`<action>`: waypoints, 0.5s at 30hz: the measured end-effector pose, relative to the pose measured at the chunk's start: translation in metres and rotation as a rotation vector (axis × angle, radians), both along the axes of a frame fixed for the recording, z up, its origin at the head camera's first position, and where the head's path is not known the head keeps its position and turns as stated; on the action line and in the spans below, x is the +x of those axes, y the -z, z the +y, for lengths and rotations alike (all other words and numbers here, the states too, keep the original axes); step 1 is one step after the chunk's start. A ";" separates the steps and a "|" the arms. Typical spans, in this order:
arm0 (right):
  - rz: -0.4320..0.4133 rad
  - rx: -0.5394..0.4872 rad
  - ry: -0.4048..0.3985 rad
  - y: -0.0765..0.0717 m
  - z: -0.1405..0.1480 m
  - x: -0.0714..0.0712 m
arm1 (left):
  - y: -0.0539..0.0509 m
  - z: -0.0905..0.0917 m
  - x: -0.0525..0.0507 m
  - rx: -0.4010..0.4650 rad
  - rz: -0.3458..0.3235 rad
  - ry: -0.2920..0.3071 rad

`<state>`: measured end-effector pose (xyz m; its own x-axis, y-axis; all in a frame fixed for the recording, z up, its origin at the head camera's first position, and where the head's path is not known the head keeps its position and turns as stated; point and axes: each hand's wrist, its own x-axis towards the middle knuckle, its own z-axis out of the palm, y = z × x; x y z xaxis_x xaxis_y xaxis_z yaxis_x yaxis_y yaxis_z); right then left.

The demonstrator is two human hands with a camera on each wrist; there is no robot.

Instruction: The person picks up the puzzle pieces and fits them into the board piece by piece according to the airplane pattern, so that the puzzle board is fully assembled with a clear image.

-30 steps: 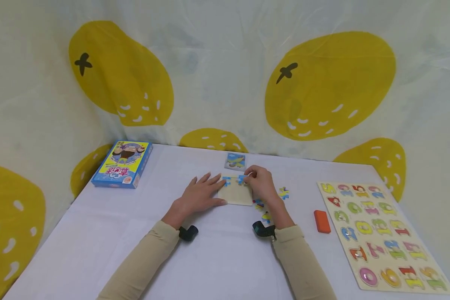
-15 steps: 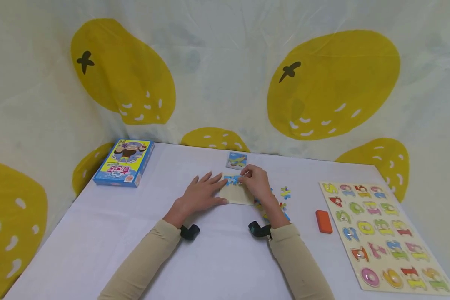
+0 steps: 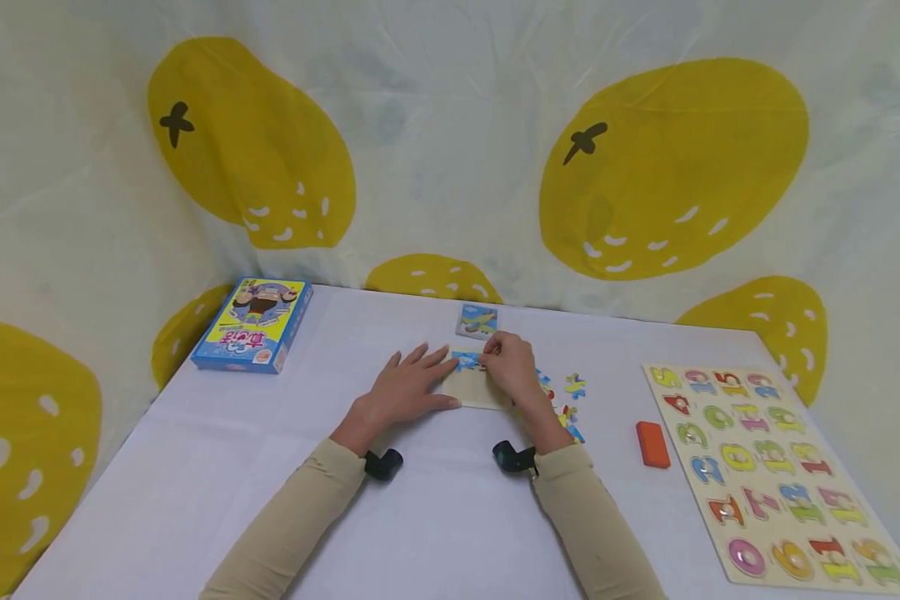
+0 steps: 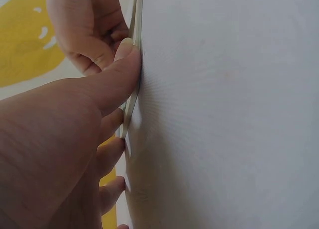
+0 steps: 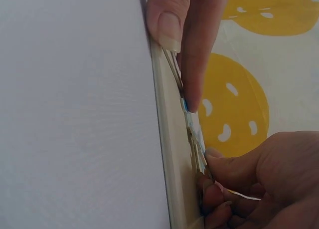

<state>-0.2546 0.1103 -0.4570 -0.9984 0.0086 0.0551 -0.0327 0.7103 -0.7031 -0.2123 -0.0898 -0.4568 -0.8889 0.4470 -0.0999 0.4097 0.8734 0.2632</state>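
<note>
A small pale puzzle board (image 3: 476, 390) lies flat on the white table, with joined blue puzzle pieces (image 3: 465, 359) along its far edge. My left hand (image 3: 405, 392) rests at the board's left side with fingers spread, the thumb at the near corner and the index fingertip touching the blue pieces. My right hand (image 3: 515, 372) pinches a puzzle piece (image 5: 198, 154) between thumb and fingers at the right end of that row; the hand mostly hides this piece in the head view. Loose puzzle pieces (image 3: 576, 385) lie right of the board, partly behind my right wrist.
Behind the board lies a small picture card (image 3: 477, 321) of a plane-like shape. A blue and yellow box (image 3: 252, 325) stands at the back left. To the right are an orange-red block (image 3: 652, 444) and a large number board (image 3: 776, 475). Patterned cloth hangs behind the table.
My right hand brought a blue piece left against the corner piece, and now works at the row's right end. More loose pieces show beside the wrist. The left hand stays on the board.
</note>
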 end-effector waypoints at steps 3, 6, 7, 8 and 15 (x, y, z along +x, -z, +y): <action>-0.010 0.004 0.000 -0.001 -0.001 0.000 | 0.000 0.000 0.000 -0.010 -0.001 -0.004; -0.017 0.012 0.007 -0.001 -0.003 0.000 | 0.000 0.001 0.000 -0.005 -0.001 -0.005; -0.018 0.017 0.010 -0.001 -0.003 0.000 | 0.000 0.001 0.000 -0.005 -0.002 -0.005; -0.018 0.023 0.012 -0.001 -0.003 -0.001 | 0.000 0.001 0.000 -0.003 -0.001 -0.005; -0.016 0.050 0.006 0.001 -0.005 -0.003 | 0.000 0.000 0.001 -0.004 0.011 0.000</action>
